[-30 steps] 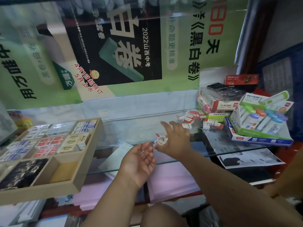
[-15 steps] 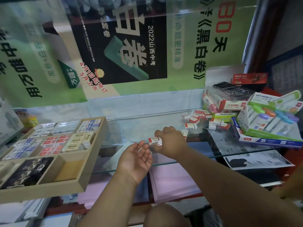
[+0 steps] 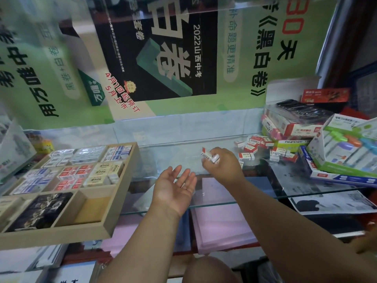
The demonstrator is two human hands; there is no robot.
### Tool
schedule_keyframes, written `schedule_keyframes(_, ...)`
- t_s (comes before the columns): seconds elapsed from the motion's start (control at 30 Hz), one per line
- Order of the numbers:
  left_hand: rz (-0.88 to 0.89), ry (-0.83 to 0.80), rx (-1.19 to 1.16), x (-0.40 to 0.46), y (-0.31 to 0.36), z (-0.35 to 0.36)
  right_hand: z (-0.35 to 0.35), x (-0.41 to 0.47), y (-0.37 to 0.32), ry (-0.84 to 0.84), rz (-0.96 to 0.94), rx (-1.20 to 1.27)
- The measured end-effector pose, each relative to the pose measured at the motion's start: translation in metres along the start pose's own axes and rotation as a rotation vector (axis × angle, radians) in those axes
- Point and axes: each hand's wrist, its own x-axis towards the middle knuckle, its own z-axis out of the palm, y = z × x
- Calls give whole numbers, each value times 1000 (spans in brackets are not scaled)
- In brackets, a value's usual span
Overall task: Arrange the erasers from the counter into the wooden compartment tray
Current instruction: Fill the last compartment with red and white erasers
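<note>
The right hand has lifted off the tabletop since a second ago, its fingers now pinching a few erasers, small white blocks in red-and-white sleeves. Just below them the left hand waits palm-up, released, ready to receive them. More erasers to gather lie beyond the fingers; the wooden tray sits well left.

The left hand lies palm up, fingers straight and relaxed, forearm reaching forward. Just beside it, the right hand is turned knuckles up, its curled fingers gripping small red-and-white wrapped erasers.
</note>
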Motion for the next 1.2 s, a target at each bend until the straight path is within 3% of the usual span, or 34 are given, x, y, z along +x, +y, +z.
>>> schedule_keyframes(0.13, -42, -25, 16, 11, -10, 19, -2, -2, -12, 76, 140, 269)
schedule_keyframes(0.23, -107, -71, 25, 17, -17, 33, 5, -2, -22, 30, 158, 346)
schedule_keyframes(0.37, -192, -103, -53, 20, -14, 34, 13, -1, -24, -166, -102, 108)
schedule_keyframes(0.47, -215, -127, -83, 21, -10, 27, 16, 1, -25, -229, -205, 89)
schedule_keyframes(0.57, -192, -128, -77, 17, -11, 23, 15, 1, -38, -126, -140, 284)
schedule_keyframes(0.7, -136, -88, -92, 11, -10, 17, 9, 0, -60, 28, 99, 645)
schedule_keyframes(0.87, -88, -4, -157, -3, -3, 10, 2, 5, -94, 13, 237, 1074)
schedule_keyframes(0.93, -75, 15, -177, -10, 4, 9, 1, 1, -102, -36, 184, 1011)
schedule_keyframes(1.07, -50, 71, -234, -21, 20, 7, 4, -23, -107, -164, -103, 597)
schedule_keyframes(1.2, -41, 44, -367, -33, 38, 6, 17, -57, -111, -89, -475, 272)
